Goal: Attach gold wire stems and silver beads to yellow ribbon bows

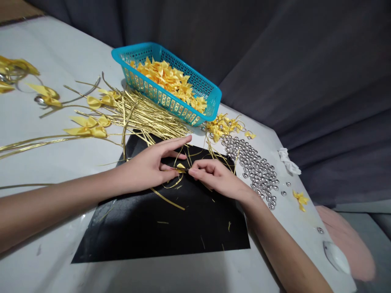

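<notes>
Above a black mat point(171, 228), both of my hands meet over a small yellow ribbon bow point(181, 167). My left hand point(149, 165) pinches the bow at its left side between thumb and a finger, the other fingers stretched out. Closed in a pinch, my right hand point(215, 175) grips a thin dark tool point(182, 169) whose tip reaches across the bow; its exact kind is too small to tell. A loop of gold cord point(171, 186) hangs around the bow, and a loose gold strand point(168, 198) lies below it on the mat.
A blue basket point(161, 95) of yellow bows stands behind a heap of gold cords point(146, 116). Small silver bells point(256, 169) are spread at the right. Finished-looking bow pieces point(221, 126) lie near the basket. A white computer mouse point(336, 257) sits by the right edge.
</notes>
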Demonstrator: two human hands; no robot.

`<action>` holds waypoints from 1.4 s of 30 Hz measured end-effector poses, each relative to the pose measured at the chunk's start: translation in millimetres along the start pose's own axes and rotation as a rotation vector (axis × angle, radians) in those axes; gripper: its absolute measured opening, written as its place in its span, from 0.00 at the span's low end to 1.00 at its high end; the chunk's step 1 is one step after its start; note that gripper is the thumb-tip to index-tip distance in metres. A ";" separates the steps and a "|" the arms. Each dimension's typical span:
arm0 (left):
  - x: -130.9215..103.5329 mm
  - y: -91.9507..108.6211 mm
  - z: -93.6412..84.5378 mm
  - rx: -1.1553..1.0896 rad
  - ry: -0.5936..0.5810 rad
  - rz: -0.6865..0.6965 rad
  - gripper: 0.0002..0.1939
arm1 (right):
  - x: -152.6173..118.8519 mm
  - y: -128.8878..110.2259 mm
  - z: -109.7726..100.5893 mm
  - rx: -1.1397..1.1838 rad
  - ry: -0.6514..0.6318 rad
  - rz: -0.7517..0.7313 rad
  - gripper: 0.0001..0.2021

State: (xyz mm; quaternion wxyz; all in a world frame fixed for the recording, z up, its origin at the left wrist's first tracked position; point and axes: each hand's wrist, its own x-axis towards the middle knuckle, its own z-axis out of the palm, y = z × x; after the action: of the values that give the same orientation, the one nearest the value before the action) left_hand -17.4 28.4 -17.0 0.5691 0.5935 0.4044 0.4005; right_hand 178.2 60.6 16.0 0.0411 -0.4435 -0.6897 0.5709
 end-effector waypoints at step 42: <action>-0.8 1.1 1.5 -0.047 -0.013 -0.026 0.40 | 0.8 1.2 1.1 -0.019 -0.001 -0.045 0.20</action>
State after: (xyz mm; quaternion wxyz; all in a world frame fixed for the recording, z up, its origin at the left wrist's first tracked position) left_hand -16.2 27.1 -16.0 0.5908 0.5772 0.3986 0.3987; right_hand 177.8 60.3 14.3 0.0493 -0.4280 -0.7048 0.5636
